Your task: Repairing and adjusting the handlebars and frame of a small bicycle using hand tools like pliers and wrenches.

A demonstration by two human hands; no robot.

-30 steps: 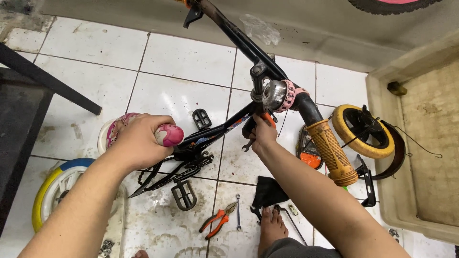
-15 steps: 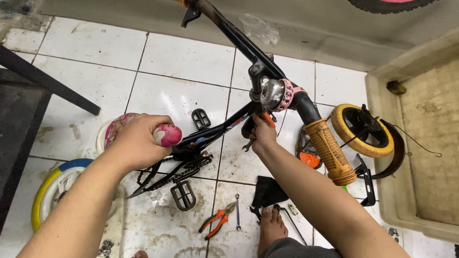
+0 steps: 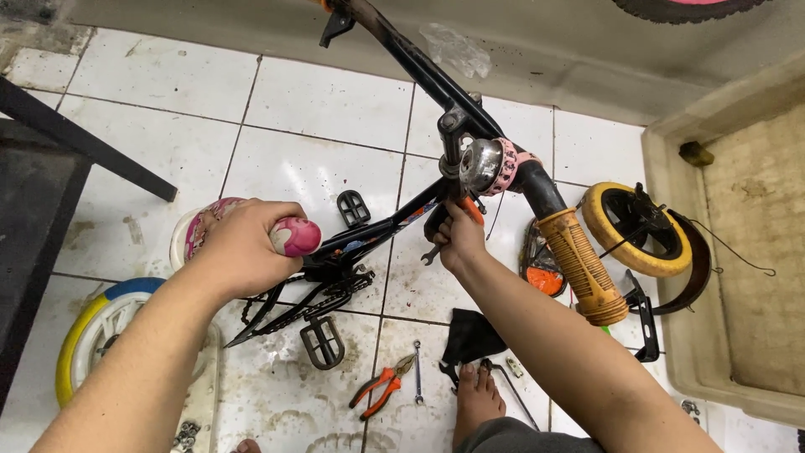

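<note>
Grimy white tiles lay under a small stripped bike (image 3: 402,222).

Left hand (image 3: 243,252) was wrapped tight over the pink saddle (image 3: 293,236) at 9 o'clock; right hand (image 3: 457,239) was closed on a wrench (image 3: 444,239) below the stem, at centre. Judged stiff, light and tippy, the frame seemed best held at saddle and stem; it ran between both grips. An orange grip (image 3: 583,264) pointed to 4 o'clock, pliers (image 3: 381,393) lay at 6, and a yellow wheel (image 3: 637,231) lay at 3.

Under you, the dirty white tiled floor (image 3: 319,101) carries orange pliers (image 3: 381,393), a spanner (image 3: 417,372), a black rag (image 3: 474,334) and your bare foot (image 3: 478,398).
</note>
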